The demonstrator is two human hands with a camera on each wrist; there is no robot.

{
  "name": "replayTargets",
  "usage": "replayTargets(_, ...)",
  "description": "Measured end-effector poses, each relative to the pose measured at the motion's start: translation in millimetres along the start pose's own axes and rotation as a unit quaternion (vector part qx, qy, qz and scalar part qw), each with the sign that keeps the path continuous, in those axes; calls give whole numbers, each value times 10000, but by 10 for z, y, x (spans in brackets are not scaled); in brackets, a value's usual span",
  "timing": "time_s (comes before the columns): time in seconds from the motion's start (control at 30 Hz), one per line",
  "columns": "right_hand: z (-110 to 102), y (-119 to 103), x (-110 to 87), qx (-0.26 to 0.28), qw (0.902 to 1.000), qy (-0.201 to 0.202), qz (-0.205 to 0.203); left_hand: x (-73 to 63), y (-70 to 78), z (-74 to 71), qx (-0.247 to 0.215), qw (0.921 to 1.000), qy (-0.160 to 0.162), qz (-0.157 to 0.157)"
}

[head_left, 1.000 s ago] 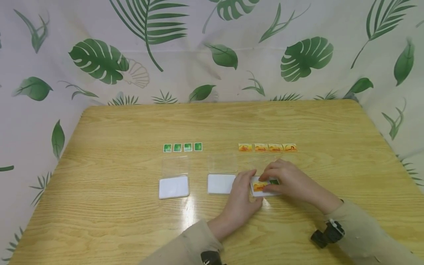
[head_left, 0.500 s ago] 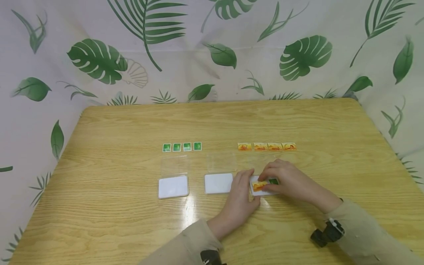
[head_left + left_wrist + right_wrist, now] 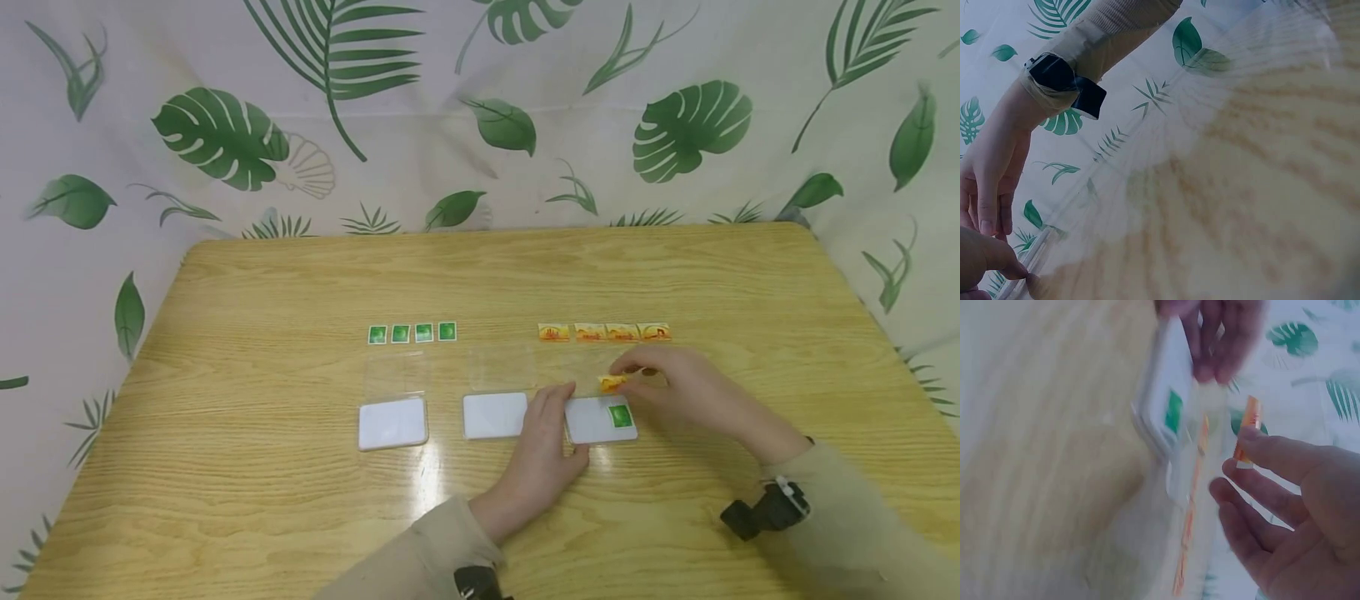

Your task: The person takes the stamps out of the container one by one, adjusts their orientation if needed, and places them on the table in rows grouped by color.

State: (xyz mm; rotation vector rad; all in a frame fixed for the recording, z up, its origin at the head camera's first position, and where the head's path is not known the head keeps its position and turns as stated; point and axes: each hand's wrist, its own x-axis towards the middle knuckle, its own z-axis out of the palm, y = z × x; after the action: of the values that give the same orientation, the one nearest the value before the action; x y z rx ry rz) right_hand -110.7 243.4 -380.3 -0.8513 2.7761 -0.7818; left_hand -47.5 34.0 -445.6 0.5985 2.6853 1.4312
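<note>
In the head view my left hand (image 3: 542,450) holds the left end of the rightmost white-filled clear case (image 3: 587,423), fingers at its far edge and thumb at its near edge. A green stamp (image 3: 620,416) lies on the white surface, toward the right end. Just beyond that case my right hand (image 3: 693,392) pinches an orange-yellow stamp (image 3: 611,383) between thumb and fingers, lifted off the case. From the right wrist the pinched orange stamp (image 3: 1249,422) appears upright with a white lower edge. The left wrist view shows little of the case.
Two more white-filled cases, one left (image 3: 392,424) and one middle (image 3: 492,416), lie in the same row. Clear lids (image 3: 397,373) are behind them. Farther back are rows of several green stamps (image 3: 401,334) and several orange stamps (image 3: 591,332) on the wooden table (image 3: 262,500).
My right hand has lifted the orange stamp off the white case and moved it back and right, uncovering the green stamp. The left hand has stayed on the case.
</note>
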Motion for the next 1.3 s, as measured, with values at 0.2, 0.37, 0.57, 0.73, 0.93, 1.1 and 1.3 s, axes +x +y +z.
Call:
replayTargets(0.2, -188, 259, -5, 269, 9980, 219, 536, 5, -2, 2, 71, 10000, -25, 0)
replayTargets(0.37, -314, 482, -21, 728, 9876, 264, 1367, 4, 6, -6, 30, 10000, -42, -23)
replayTargets(0.57, -398, 730, -56, 1023, 9752, 154, 1955, 6, 9, -12, 27, 9999, -70, -80)
replayTargets(0.73, -419, 899, -89, 1317, 9644, 130, 2290, 7, 6, -7, 49, 9999, -66, -69)
replayTargets(0.93, -427, 1039, -71, 1490, 9539, -29, 2606, 3, 9, -13, 39, 10000, -35, -35)
replayTargets(1.1, -435, 1124, -58, 1448, 9521, -136, 2691, 6, 7, -15, 59, 10000, -42, -54)
replayTargets(1.3, -450, 1175, -48, 1510, 9469, -297, 2824, 7, 2, -11, 65, 9999, -49, -61)
